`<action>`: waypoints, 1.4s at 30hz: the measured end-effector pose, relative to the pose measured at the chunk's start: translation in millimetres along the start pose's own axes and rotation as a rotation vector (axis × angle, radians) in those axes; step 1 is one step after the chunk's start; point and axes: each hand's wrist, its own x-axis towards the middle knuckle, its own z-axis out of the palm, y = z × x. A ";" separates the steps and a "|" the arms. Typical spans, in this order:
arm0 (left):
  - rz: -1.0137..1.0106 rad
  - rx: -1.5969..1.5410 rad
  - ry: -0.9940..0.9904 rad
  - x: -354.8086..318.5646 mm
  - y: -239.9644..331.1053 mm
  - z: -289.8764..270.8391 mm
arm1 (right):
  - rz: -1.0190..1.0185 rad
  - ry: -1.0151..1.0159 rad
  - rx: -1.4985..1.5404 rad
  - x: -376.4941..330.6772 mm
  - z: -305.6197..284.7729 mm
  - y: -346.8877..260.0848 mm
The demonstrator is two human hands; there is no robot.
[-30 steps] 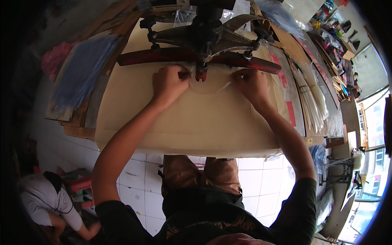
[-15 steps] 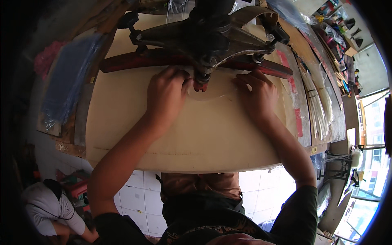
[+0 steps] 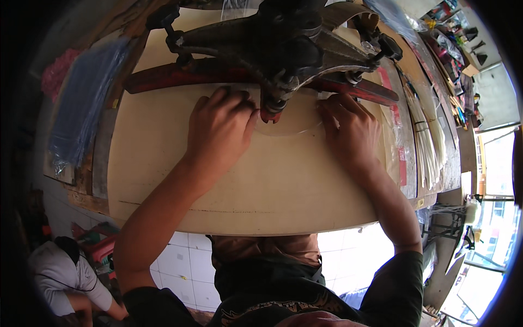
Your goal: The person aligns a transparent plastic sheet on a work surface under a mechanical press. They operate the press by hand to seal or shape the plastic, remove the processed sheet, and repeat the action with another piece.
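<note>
Left hand (image 3: 220, 131) lies flat, fingers together, pressing a thin clear plastic sheet (image 3: 289, 122) against the pale worktop (image 3: 261, 185). Right hand (image 3: 351, 131) lies flat likewise, fingers slightly spread, on the sheet's other side. The sheet sits between both hands, directly under the red-tipped head (image 3: 271, 113) of a dark metal press (image 3: 283, 43). A red bar (image 3: 163, 79) runs behind the hands. Blue bundled strips (image 3: 81, 103) lie at the left; pale sticks (image 3: 427, 141) at the right.
</note>
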 end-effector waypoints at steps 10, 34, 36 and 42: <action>0.072 0.063 -0.075 -6.1 3.5 -12.6 | -0.087 0.044 -0.065 0.4 2.3 1.3; 0.070 0.100 -0.172 -13.9 7.6 -18.9 | -0.198 0.001 -0.145 -4.6 -1.1 -8.2; 0.073 0.101 -0.172 -13.7 8.0 -19.5 | -0.196 -0.005 -0.152 -4.7 -1.3 -8.1; 0.070 0.090 -0.161 -14.7 6.5 -19.9 | -0.215 -0.007 -0.152 -2.3 -1.1 -5.9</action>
